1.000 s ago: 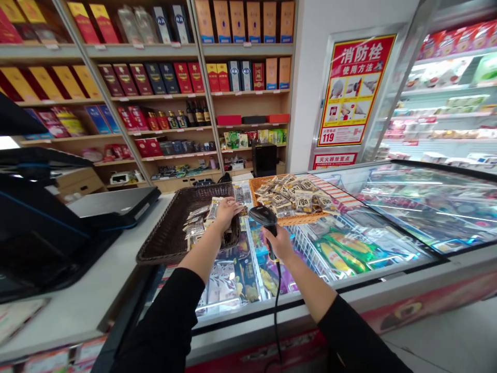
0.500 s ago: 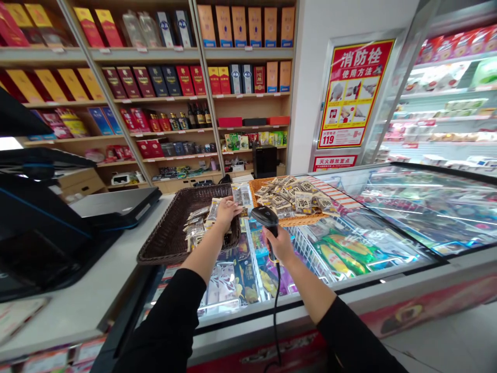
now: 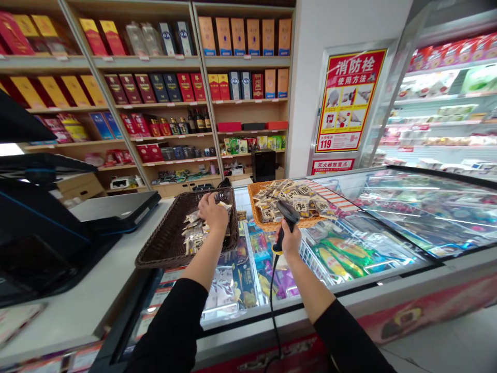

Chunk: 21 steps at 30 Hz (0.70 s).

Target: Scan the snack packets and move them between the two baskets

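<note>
while packets lie heaped, right hand holds scanner

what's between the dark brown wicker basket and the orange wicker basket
In the head view, a narrow strip of clear glass freezer top separates the dark brown wicker basket from the orange wicker basket.

Plain black sleeves, left and right, above bare forearms

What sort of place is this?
Looks like a grocery or convenience store: wall shelves of boxed goods, a glass-topped chest freezer of packaged food, and a handheld barcode scanner in the right hand.
</note>
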{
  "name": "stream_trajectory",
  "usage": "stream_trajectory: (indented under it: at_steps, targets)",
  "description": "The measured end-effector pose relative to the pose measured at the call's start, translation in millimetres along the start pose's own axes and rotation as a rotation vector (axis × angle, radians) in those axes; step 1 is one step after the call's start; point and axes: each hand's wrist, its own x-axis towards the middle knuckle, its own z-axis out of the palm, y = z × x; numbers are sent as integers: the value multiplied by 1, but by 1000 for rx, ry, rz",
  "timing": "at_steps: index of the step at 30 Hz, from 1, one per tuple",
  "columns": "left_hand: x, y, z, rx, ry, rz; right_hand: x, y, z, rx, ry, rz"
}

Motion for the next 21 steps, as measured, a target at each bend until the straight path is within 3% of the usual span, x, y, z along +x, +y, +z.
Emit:
stream_trajectory:
  at_steps: [4, 6, 8, 13, 17, 21]
  targets:
    - [-5, 39, 19, -42, -366, 461, 6, 0, -1, 50, 61, -1]
    - [-10, 62, 37, -36, -571, 604, 8, 1, -2, 29, 71, -6]
    - [-18, 81, 57, -7, -690, 680, 10, 1, -3, 0, 85, -15]
    - [-35, 107, 85, 167, -711, 703, 13, 1, -2, 21, 146, -11]
    - [-28, 113, 80, 325, -758, 804, 14, 3, -2, 12, 150, -26]
    - [-7, 96, 67, 348, -754, 711, 13, 5, -1, 42, 132, -29]
